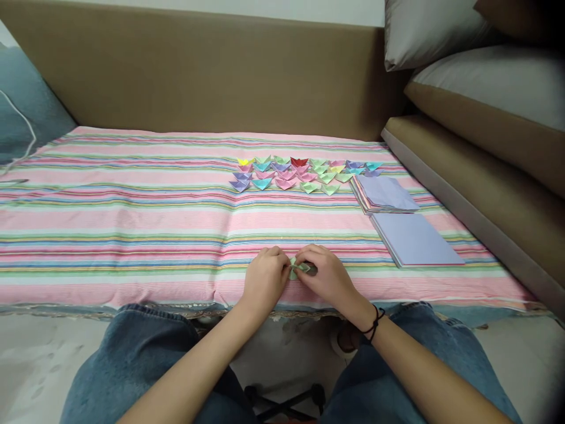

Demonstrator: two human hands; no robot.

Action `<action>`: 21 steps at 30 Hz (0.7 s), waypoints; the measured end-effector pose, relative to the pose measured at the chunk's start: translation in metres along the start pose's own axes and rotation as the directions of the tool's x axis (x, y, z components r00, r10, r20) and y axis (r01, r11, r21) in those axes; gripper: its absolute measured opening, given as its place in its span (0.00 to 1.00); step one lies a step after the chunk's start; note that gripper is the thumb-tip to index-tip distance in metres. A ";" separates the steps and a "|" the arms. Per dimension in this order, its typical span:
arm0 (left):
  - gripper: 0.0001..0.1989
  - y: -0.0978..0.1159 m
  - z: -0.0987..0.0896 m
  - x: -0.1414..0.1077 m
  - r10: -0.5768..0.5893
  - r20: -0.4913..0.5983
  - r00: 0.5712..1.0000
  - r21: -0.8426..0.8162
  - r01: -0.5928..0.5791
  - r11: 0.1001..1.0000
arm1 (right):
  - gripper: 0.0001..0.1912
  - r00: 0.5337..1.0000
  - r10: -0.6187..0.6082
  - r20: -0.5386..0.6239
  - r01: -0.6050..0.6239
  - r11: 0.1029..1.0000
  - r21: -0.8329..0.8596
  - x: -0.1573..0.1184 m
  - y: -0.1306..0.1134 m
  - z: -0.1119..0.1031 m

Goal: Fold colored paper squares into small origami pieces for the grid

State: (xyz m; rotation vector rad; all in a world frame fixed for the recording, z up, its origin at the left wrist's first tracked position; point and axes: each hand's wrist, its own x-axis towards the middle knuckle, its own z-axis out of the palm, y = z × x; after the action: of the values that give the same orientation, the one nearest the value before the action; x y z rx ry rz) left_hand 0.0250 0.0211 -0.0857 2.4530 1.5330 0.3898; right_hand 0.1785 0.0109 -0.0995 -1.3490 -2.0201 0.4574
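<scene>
A small piece of folded light green paper is pinched between my two hands, just above the striped cloth near its front edge. My left hand grips its left side with thumb and fingertips. On its right side, my right hand holds it with thumb and forefinger, and a black band circles that wrist. The fingers cover much of the paper, so its full shape is hidden. Beyond my hands, several folded paper boats stand in rows, among them a red boat and a green boat.
Right of the boats lies a stack of creased paper, with a flat stack of lilac-topped paper nearer me. Brown cushions line the right side. A brown backboard closes off the back. A white cable hangs at far left.
</scene>
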 end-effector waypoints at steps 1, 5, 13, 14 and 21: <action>0.05 0.000 0.000 0.000 -0.002 0.001 1.000 0.002 0.002 1.000 | 0.07 1.000 0.003 -0.013 -0.003 1.000 0.019 0.000 0.000 0.001; 0.06 0.001 -0.001 -0.001 -0.022 0.010 1.000 -0.023 0.022 0.999 | 0.08 0.999 -0.007 -0.037 0.009 0.999 0.045 -0.002 0.002 0.004; 0.08 -0.001 0.001 0.001 -0.011 0.024 1.000 -0.095 0.013 0.995 | 0.08 0.997 -0.038 -0.063 0.039 0.999 0.012 -0.001 0.002 0.009; 0.08 -0.002 0.002 0.001 -0.007 0.020 1.000 -0.110 0.009 0.994 | 0.08 0.997 -0.040 -0.064 0.041 0.999 0.021 0.000 0.002 0.009; 0.11 -0.015 -0.001 0.000 0.027 -0.029 0.999 -0.519 -0.038 0.854 | 0.07 0.995 0.054 -0.083 -0.028 0.960 0.279 0.005 0.007 -0.001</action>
State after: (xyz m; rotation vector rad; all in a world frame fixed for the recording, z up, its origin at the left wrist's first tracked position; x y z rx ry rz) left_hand 0.0125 0.0276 -0.0899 2.0498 1.1903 0.7321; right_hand 0.1826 0.0178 -0.1010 -1.2175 -1.7813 0.6608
